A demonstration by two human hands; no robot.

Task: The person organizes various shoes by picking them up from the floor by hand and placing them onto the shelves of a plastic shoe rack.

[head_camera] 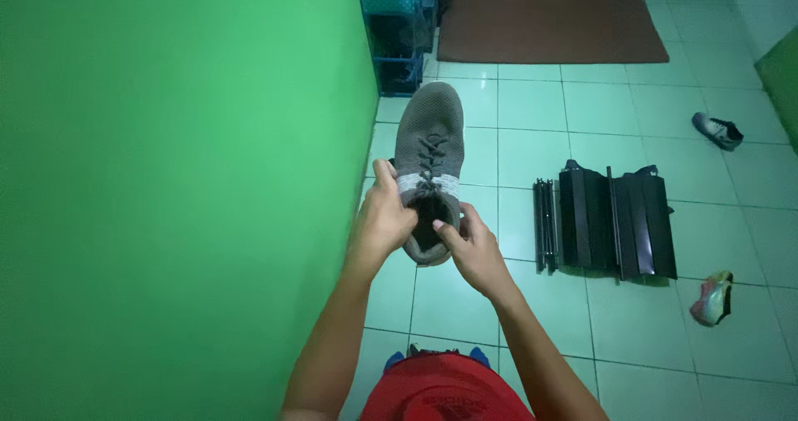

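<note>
A bright green wall (166,180) fills the left side of the view, running back to a dark blue rack (399,39) at its far end. Just right of the wall, the left hand (381,221) is curled around the near left edge of a grey mesh sneaker (428,155), thumb up by the collar and fingers closed on the shoe's side. The sneaker is held in the air above the pale tiled floor (515,105), toe pointing away, its dark laces running up the middle. The right hand (472,251) pinches the heel opening from the right, thumb laid over the rim. Below the arms a red cap (445,392) shows. Further right, folded black panels (611,221) lie flat on the floor. Beyond lies a brown mat (549,26); a grey shoe (716,130) and a multicoloured shoe (713,299) lie near the right edge.
</note>
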